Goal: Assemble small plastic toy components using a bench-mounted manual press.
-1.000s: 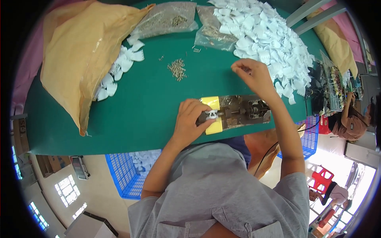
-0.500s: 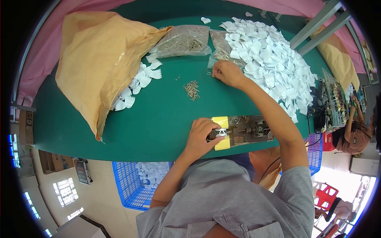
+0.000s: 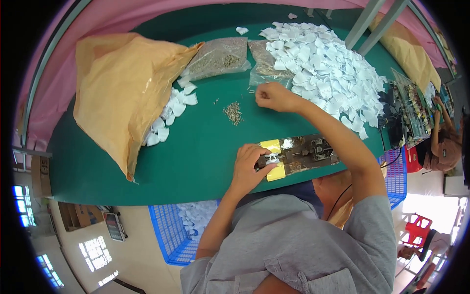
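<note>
My left hand [image 3: 247, 169] pinches a small white plastic part [image 3: 272, 159] between thumb and fingers. That part sits at the left end of a long metal fixture [image 3: 306, 153], beside yellow tape. My right hand [image 3: 275, 96] is closed above the green table, its fingertips curled in; whatever they hold is hidden. A few thin, light pins [image 3: 251, 91] lie just left of its fingers. Left of that hand is a loose heap of small metal pieces [image 3: 233, 113]. A large pile of white toothed plastic pieces [image 3: 328, 68] lies beyond my right forearm.
Clear bags of small metal parts [image 3: 220, 56] lie at the back. On the left, a big tan sack [image 3: 122, 93] spills white pieces. A blue basket [image 3: 169, 235] stands below the table edge. Grey metal posts [image 3: 367, 27] rise at the back right, and another person [image 3: 443, 142] sits far right.
My right hand has drawn slightly back toward me and its fingers have curled in more. My left hand stays on the white plastic part at the fixture. The whole view has shifted a little.
</note>
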